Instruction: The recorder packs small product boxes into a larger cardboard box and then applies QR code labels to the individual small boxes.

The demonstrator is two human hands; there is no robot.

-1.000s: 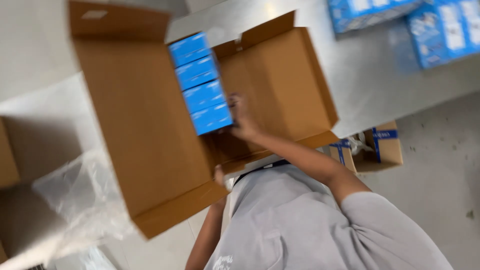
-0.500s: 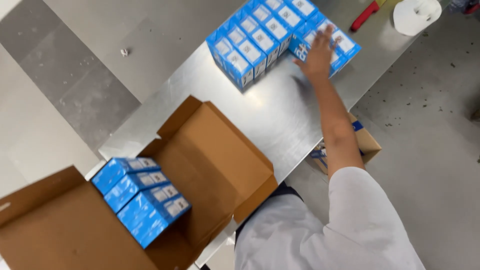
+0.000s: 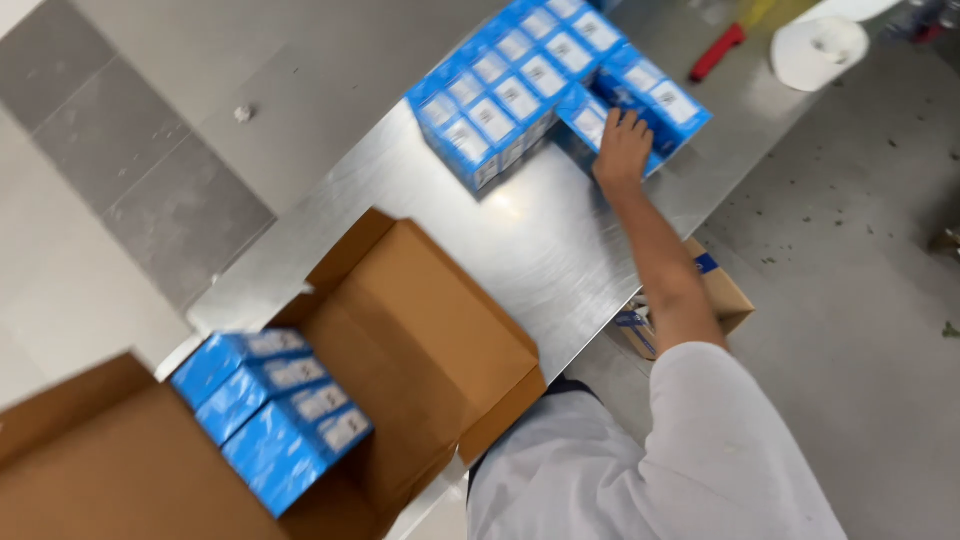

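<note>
The right hand [image 3: 622,150] reaches out across the steel desk [image 3: 540,250] to the far block of small blue cartons [image 3: 520,90], which stands in tight rows near the desk's far end. Its fingers are curled over the near edge of one blue carton [image 3: 592,118] at the front of the block, with the palm down on the desk side of it — whether the grip has closed fully on that carton cannot be told, as the fingertips are hidden behind it. The left hand is out of view. Close to the person, an open brown cardboard box [image 3: 420,340] lies on the desk with its flaps spread, and four more blue cartons [image 3: 270,410] sit packed in a row inside it, against one wall. Beyond the block lie a red-handled tool [image 3: 718,52] and a white roll [image 3: 820,50]. Below the desk edge — on the floor — stands a small open cardboard box [image 3: 715,295].
</note>
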